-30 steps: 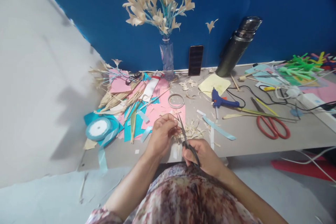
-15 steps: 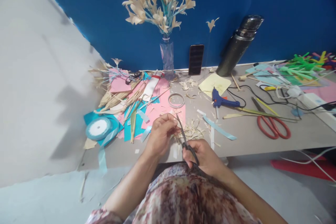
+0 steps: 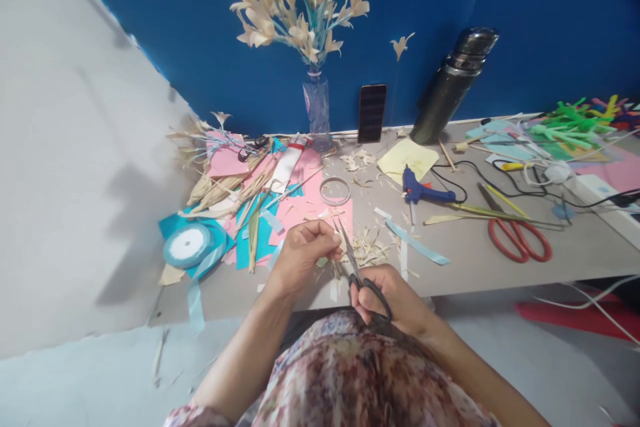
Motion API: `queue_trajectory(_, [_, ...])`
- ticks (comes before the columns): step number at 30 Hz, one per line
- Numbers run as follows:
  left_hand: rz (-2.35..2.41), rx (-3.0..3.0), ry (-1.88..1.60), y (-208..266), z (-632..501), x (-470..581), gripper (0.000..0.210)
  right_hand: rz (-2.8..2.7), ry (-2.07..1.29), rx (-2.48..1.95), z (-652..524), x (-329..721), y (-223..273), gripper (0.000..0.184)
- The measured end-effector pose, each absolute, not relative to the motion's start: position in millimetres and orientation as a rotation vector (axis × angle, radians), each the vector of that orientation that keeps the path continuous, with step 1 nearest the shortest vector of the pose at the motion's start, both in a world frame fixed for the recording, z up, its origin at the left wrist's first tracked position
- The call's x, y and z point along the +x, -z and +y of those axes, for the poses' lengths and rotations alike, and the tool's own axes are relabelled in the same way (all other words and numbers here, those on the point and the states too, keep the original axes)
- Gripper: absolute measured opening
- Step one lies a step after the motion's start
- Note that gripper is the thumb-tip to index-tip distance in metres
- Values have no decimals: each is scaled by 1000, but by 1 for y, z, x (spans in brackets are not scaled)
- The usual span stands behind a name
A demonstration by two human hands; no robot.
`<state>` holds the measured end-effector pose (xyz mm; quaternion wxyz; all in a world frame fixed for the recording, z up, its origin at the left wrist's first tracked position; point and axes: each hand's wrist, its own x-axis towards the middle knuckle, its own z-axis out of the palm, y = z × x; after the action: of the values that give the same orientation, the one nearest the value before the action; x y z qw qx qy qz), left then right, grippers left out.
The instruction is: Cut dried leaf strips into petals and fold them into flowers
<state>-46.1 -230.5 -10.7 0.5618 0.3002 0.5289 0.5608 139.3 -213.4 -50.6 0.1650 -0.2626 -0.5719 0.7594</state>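
My left hand (image 3: 306,250) is closed in a pinch, thumb against fingertips, on a small pale piece that looks like dried husk, mostly hidden by the fingers. In my right hand (image 3: 386,292) are small scissors (image 3: 351,252) with black handles. Their blades point up and away from me, slightly parted, close beside the left fingertips. Beneath the blades and to their right lies a heap of pale husk clippings (image 3: 373,250). Just beyond the hands a roll of tape (image 3: 335,191) lies by pink paper (image 3: 290,217).
A blue glue gun (image 3: 427,190) and red-handled scissors (image 3: 520,240) lie to the right. At the back stand a bottle (image 3: 317,107) of husk flowers, a phone (image 3: 372,113) and a leaning flask (image 3: 450,90). A ribbon spool (image 3: 189,245) is at the left.
The scissor blades have parted a little, and the handles have swung slightly right in my right hand. My left hand keeps its pinch, almost in the same place.
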Motion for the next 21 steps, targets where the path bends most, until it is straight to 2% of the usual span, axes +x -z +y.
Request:
queue_trajectory(15, [1218, 685, -1304, 13, -230, -50, 12, -1589, -2199, -908, -215, 137, 48, 31])
queue_trajectory(19, [1176, 642, -1292, 12, -231, -46, 15, -1512, -1923, -1012, -209, 131, 41, 24])
queue_trajectory(21, [1141, 630, -1291, 14, -231, -41, 17, -1457, -1719, -1065, -204, 128, 34, 27])
